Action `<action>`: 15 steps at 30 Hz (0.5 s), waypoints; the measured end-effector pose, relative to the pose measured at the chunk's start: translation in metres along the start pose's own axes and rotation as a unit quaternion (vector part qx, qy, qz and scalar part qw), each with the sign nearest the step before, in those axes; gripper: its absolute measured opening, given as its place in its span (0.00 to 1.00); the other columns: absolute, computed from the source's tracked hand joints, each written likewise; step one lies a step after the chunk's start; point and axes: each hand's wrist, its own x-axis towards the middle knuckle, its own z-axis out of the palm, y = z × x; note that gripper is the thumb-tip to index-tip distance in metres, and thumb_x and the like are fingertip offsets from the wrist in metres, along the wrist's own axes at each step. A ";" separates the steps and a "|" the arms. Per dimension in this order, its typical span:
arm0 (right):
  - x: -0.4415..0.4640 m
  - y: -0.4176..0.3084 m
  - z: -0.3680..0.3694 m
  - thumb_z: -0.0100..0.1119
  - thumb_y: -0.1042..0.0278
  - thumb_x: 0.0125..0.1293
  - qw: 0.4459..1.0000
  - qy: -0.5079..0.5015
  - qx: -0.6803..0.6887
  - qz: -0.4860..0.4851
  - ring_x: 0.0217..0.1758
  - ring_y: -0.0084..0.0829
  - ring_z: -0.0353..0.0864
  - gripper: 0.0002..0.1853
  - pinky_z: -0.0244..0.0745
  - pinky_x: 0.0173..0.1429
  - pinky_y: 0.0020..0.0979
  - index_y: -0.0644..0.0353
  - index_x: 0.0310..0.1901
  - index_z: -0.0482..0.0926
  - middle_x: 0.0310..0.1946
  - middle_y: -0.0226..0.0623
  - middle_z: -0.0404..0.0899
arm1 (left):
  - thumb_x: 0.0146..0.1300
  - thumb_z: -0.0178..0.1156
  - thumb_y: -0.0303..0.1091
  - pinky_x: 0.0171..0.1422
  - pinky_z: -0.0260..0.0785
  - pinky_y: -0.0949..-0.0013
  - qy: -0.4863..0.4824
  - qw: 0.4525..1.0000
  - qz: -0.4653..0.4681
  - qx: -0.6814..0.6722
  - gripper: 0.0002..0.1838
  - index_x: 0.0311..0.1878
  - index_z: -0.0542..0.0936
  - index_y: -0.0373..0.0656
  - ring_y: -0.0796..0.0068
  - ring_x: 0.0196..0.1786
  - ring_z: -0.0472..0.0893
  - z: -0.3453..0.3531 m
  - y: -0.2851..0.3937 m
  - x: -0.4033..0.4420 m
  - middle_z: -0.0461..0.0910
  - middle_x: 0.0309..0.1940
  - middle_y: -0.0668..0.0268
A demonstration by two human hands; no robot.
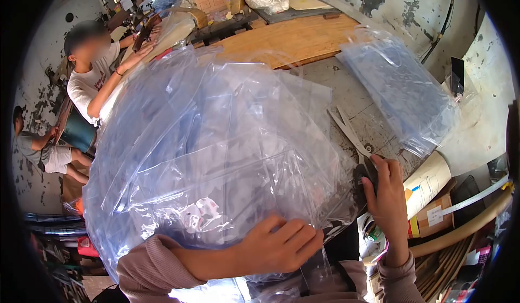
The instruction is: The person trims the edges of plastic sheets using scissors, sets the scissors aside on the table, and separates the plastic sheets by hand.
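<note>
At the near right of the cluttered worktable, the right hand is closed around the dark handles of a pair of long, silver-bladed metal scissors; how the thumb sits in its loop is hard to make out. The blades point away to the far left, slightly parted, and whether they rest on the scratched grey tabletop or just above it cannot be told.

Nearer and to the left, the left hand has its fingers curled in narrowly on the near right edge of a large, bulging heap of clear, bluish plastic sheeting. Its thumb is hidden, and the fingertips are only partly visible, with a fold of film gathered at them. Most of the heap spreads left and far from those fingers; glare and overlapping layers blur its separate sheets, and it covers much of the table.

To the far right lies a flat stack of clear bluish plastic sheets, well apart from the left hand. At far left, a co-worker in a white shirt is partly hidden behind the heap.
</note>
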 end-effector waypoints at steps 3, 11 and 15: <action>0.002 -0.009 -0.003 0.61 0.73 0.56 0.983 0.049 -0.165 -0.070 0.55 0.48 0.68 0.20 0.67 0.54 0.42 0.65 0.52 0.72 0.50 0.49 0.67 | 0.46 0.57 0.31 0.32 0.56 0.78 0.003 1.000 0.020 0.008 0.12 0.37 0.81 0.48 0.83 0.31 0.71 -0.004 0.001 0.000 0.71 0.26 0.78; 0.015 -0.031 0.007 0.58 0.68 0.56 0.839 0.052 0.053 -0.539 0.45 0.29 0.80 0.11 0.73 0.45 0.30 0.55 0.42 0.79 0.46 0.34 0.78 | 0.50 0.56 0.32 0.30 0.53 0.78 0.021 0.999 0.039 0.022 0.07 0.33 0.80 0.48 0.84 0.30 0.69 -0.001 0.002 -0.002 0.69 0.24 0.76; 0.016 -0.033 0.013 0.61 0.71 0.53 0.827 0.069 0.057 -0.555 0.43 0.22 0.80 0.07 0.74 0.42 0.25 0.48 0.34 0.81 0.41 0.26 0.80 | 0.50 0.56 0.32 0.30 0.53 0.79 0.020 0.999 0.023 0.010 0.05 0.31 0.79 0.50 0.84 0.29 0.69 -0.003 0.001 -0.003 0.68 0.23 0.77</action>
